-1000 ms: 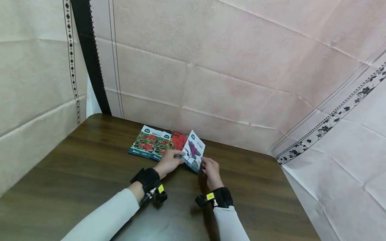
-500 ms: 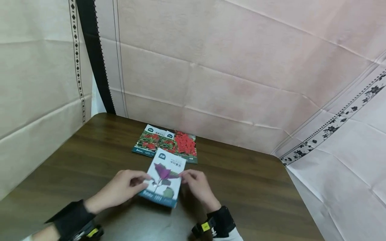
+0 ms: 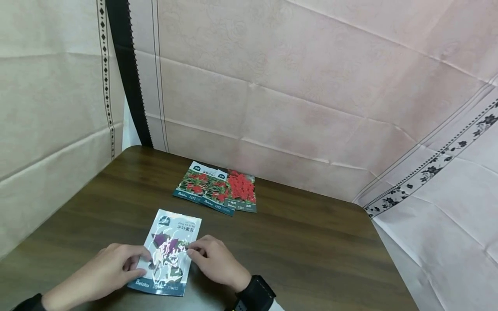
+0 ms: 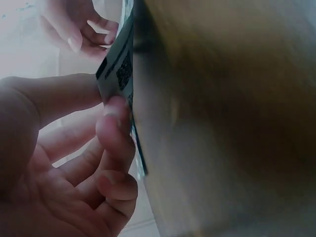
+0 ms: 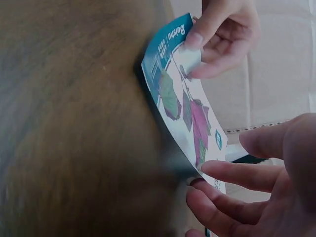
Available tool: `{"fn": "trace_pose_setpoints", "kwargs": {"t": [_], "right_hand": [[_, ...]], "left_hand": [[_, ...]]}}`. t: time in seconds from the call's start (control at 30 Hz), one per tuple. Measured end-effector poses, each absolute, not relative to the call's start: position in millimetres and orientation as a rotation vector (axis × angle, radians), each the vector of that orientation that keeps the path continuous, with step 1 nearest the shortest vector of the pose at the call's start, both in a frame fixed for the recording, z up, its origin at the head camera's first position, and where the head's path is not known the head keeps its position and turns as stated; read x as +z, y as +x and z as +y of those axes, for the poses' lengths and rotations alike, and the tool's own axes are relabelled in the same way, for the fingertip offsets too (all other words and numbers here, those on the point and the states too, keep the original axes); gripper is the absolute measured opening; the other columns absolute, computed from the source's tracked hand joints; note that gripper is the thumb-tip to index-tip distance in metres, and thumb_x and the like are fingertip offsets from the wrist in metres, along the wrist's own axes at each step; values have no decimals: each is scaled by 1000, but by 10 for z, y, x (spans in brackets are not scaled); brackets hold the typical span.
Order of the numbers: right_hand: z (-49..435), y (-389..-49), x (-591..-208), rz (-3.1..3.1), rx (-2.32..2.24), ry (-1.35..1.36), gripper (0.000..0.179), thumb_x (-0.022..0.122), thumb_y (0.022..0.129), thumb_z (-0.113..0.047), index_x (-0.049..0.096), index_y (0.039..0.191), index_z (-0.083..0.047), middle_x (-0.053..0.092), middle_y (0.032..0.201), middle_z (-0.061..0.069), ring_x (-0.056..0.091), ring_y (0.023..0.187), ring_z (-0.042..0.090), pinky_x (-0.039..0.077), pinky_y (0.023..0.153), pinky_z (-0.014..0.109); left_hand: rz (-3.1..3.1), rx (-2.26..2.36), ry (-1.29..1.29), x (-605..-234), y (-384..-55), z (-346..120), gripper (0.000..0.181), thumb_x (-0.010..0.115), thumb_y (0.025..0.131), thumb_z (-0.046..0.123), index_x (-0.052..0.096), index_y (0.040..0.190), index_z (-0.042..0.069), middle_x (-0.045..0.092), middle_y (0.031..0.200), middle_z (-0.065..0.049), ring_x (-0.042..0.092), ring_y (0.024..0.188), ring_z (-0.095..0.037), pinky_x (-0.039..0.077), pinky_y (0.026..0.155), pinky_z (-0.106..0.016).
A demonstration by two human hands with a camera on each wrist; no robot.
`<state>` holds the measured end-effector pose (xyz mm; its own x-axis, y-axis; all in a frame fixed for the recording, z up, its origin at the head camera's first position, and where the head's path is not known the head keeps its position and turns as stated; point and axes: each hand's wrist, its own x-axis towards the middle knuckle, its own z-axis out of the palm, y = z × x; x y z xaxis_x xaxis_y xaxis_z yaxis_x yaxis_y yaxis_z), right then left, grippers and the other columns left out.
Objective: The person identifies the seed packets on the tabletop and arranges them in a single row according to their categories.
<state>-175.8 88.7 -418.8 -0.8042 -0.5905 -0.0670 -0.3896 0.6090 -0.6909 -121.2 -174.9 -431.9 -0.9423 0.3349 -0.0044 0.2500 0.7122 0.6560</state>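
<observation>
A seed packet [image 3: 167, 259] with a purple leafy plant on a white front and a teal band marked Beishu lies between both hands, low over the table in the head view. My left hand [image 3: 106, 270] pinches its left edge, thumb in front and fingers behind. At the opposite edge, my right hand [image 3: 218, 263] has the packet between its fingers; in the right wrist view the index fingertip [image 5: 210, 169] is on the front and another finger is tucked behind. The right thumb [image 5: 256, 143] stands off the packet. Part of the packet's back, with a printed code, shows in the left wrist view.
Near the back edge of the brown wooden table [image 3: 303, 242], three more packets overlap: a red-flowered packet [image 3: 193, 183], a similar packet [image 3: 218, 192] and a packet with dense red blooms [image 3: 241, 188]. Pale cloth [image 3: 288, 108] hangs behind the table.
Both hands have brought the purple-plant packet from the other packets at the back toward the front left. It now lies flatter, and the three back packets are fully uncovered.
</observation>
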Motion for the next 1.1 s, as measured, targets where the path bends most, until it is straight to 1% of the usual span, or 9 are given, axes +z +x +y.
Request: {"fn": "trace_pose_setpoints", "kwargs": {"t": [0.13,0.27,0.5,0.6,0.7,0.8,0.93,1.03,1.1], "right_hand": [[829,-1756,-4235,2567,-967,-764,36,48,94,-40,67,116,-18,53,100,-12,47,82,3,42,71,24],[808,-1761,-4271,2596,-930,-726,37,49,94,-39,66,118,-18,50,97,-11,46,81,4,41,69,24],[797,-1757,-4305,2596,-920,-700,37,51,92,-41,65,119,-20,49,87,-10,44,76,6,39,64,25],[824,-1759,-4284,2605,-1002,-721,37,51,92,-41,65,118,-18,50,84,-10,46,74,5,40,63,25],[891,-1819,-4233,2657,-1143,-737,37,51,92,-41,65,116,-15,53,87,-10,49,77,4,43,66,25],[1045,-1972,-4154,2696,-1334,-665,37,50,93,-39,64,115,-12,59,98,-7,54,89,8,46,77,31],[1313,-2319,-4079,2675,-1591,-352,38,50,93,-38,63,116,-11,61,113,1,54,106,16,42,91,41],[1491,-2597,-4060,2632,-1737,-62,38,51,93,-36,62,118,-9,59,119,4,51,113,21,39,96,44],[1590,-2752,-4068,2605,-1789,94,40,50,94,-36,61,120,-9,57,123,5,47,118,24,36,99,46]], "left_hand": [[2852,1009,474,-4376,-1221,-1762,18,71,78,33,67,93,24,42,60,11,37,53,-3,32,49,-24],[2879,991,480,-4423,-1234,-1750,16,70,78,33,66,92,25,40,59,11,35,52,-3,30,48,-23],[2796,925,434,-4365,-1306,-1795,22,66,80,44,68,95,28,42,59,5,40,52,-8,32,48,-25],[2798,904,418,-4271,-1361,-1737,25,65,80,46,69,95,27,45,60,6,42,53,-9,33,48,-25],[2819,948,500,-4147,-1461,-1607,28,62,83,46,70,96,23,49,62,10,44,53,-7,35,48,-25],[2820,1075,629,-4033,-1641,-1415,33,57,87,45,69,100,18,51,62,10,45,52,-7,37,46,-25],[2771,1273,712,-3956,-2016,-1089,35,54,90,42,66,106,13,57,76,8,53,69,-9,45,60,-28],[2682,1399,602,-3930,-2336,-819,37,54,91,41,63,112,13,60,101,3,55,94,-14,47,80,-36],[2618,1470,490,-3929,-2532,-652,42,54,90,44,60,118,12,59,113,-3,53,106,-20,45,87,-41]]}}
